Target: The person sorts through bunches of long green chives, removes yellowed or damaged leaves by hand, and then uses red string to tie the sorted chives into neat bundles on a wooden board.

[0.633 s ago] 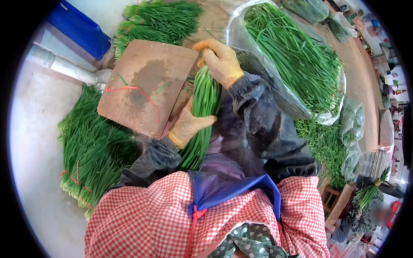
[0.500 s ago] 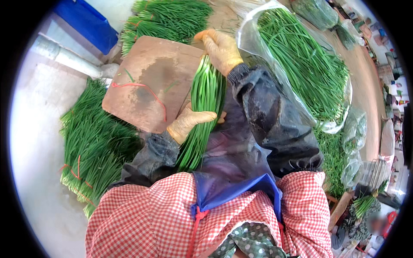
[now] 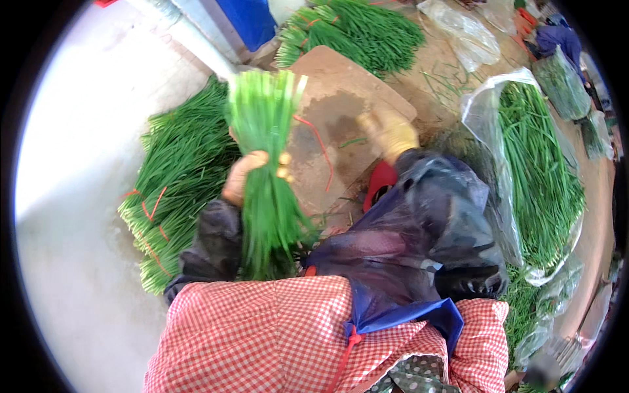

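Note:
A thick bunch of garlic chives (image 3: 270, 209) stands upright, its pale cut ends at the top. My left hand (image 3: 244, 177), in a yellowish glove, is closed round the middle of the bunch. My right hand (image 3: 393, 133), gloved too, is over the right part of a brown board (image 3: 393, 98). Motion smears its fingers, so I cannot make out whether they are apart or closed. On the board lies a red tie string (image 3: 321, 147), partly covered at its left end by the bunch. A small green leaf scrap (image 3: 354, 141) lies between the string and my right hand.
Tied chive bundles are piled on the left (image 3: 180, 177) and beyond the board (image 3: 360, 33). At right, an open clear plastic bag (image 3: 485, 98) holds loose chives (image 3: 540, 177). Below the board's right edge is a red shoe (image 3: 380, 183). A blue container (image 3: 249, 23) stands at the far left.
The bunch has moved left with my left hand and stands more upright. My right hand has come away from its pale ends. The whole view has shifted, showing things farther right.

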`<state>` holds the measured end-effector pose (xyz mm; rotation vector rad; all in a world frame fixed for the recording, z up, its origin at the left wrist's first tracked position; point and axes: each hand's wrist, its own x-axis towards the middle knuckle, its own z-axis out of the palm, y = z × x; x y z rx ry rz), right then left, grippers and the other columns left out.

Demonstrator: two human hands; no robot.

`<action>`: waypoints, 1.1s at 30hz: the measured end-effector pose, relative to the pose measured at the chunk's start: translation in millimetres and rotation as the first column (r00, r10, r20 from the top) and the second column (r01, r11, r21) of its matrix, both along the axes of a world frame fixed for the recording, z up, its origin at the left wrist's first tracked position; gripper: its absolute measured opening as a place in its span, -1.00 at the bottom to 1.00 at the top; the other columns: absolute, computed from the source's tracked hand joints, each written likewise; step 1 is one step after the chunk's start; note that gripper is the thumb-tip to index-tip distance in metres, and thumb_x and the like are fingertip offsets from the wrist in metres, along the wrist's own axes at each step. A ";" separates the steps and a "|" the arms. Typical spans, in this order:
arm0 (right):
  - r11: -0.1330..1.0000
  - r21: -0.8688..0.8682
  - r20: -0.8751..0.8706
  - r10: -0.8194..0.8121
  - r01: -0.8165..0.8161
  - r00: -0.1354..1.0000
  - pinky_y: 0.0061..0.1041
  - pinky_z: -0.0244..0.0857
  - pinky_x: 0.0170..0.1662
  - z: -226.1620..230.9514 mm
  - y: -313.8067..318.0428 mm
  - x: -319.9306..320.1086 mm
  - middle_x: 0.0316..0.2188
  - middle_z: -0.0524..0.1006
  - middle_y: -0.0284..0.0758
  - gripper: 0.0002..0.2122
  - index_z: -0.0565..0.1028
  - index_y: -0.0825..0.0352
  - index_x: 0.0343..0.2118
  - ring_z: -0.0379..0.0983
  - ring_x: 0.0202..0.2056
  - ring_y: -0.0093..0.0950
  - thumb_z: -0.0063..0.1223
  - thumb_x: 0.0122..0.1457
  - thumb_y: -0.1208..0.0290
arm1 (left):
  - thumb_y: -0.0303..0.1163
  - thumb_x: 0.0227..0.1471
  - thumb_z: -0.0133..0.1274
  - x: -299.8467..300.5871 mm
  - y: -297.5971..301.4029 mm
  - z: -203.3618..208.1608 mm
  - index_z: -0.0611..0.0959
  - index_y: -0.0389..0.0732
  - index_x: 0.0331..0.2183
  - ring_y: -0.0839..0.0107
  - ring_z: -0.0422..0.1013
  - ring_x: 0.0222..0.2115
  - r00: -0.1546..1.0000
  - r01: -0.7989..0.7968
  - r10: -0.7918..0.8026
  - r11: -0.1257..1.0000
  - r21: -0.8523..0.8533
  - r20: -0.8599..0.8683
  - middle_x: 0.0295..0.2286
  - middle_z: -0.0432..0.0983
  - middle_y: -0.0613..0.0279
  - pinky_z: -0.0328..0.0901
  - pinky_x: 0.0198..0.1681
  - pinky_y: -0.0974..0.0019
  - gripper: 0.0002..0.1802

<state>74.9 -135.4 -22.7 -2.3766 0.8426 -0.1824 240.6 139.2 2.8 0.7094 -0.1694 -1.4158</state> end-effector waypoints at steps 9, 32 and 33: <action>0.978 -0.153 -0.292 0.093 -0.143 0.952 -0.20 0.45 -0.21 -75.4 77.6 69.2 -0.27 0.60 -0.14 -0.71 0.51 0.29 -0.22 0.59 -0.24 -0.23 -0.02 0.18 0.16 | -0.68 -0.10 0.15 52.9 22.1 29.2 0.45 -0.27 0.04 0.46 0.47 -0.33 0.671 -0.286 0.041 0.935 0.208 0.740 -0.24 0.52 0.21 0.40 -0.29 0.44 -0.41; 0.971 -0.033 -0.339 0.211 -0.236 0.917 -0.16 0.45 -0.22 -68.1 75.3 39.4 -0.33 0.64 -0.17 -0.75 0.62 0.22 -0.29 0.61 -0.28 -0.21 -0.11 0.16 0.29 | -0.18 -0.26 0.25 50.1 -89.4 -144.1 0.41 -0.19 0.16 0.09 0.51 -0.38 -0.854 -0.411 -0.232 0.849 -0.331 0.466 -0.24 0.56 0.01 0.38 -0.35 0.08 -0.12; 0.965 -0.027 -0.283 0.243 -0.261 0.928 -0.11 0.44 -0.31 -63.8 70.6 39.3 -0.40 0.63 -0.11 -0.68 0.62 0.34 -0.35 0.60 -0.38 -0.16 -0.16 0.22 0.26 | -0.14 -0.38 0.33 47.9 -99.4 -109.1 0.27 -0.22 0.23 0.03 0.51 -0.33 -0.814 -0.170 0.038 0.938 -0.301 0.579 -0.13 0.53 -0.06 0.38 -0.31 0.08 0.11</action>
